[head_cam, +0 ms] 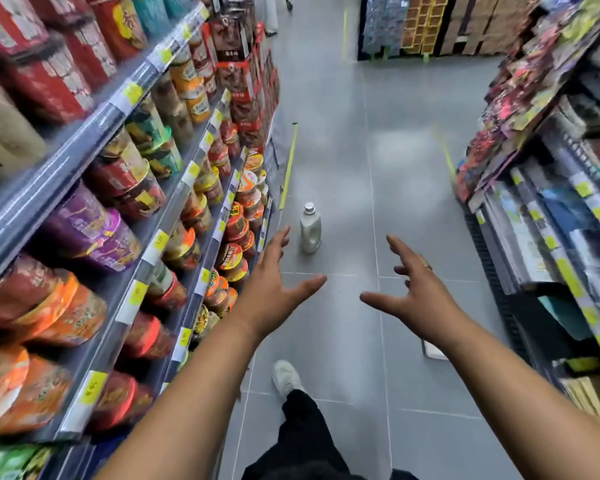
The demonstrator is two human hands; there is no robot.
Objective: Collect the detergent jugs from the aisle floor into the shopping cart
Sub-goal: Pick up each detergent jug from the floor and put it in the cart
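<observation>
Your left hand (274, 289) and right hand (420, 292) reach forward with fingers spread, gripping nothing. The white detergent jug (310, 228) stands upright on the grey floor (413, 133) at twelve o'clock, near the noodle shelves (125, 202) at nine.

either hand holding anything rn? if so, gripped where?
Nothing held. Left hand and right hand are both open and empty, fingers spread, reaching forward. The white detergent jug stands upright on the floor ahead, untouched.
</observation>
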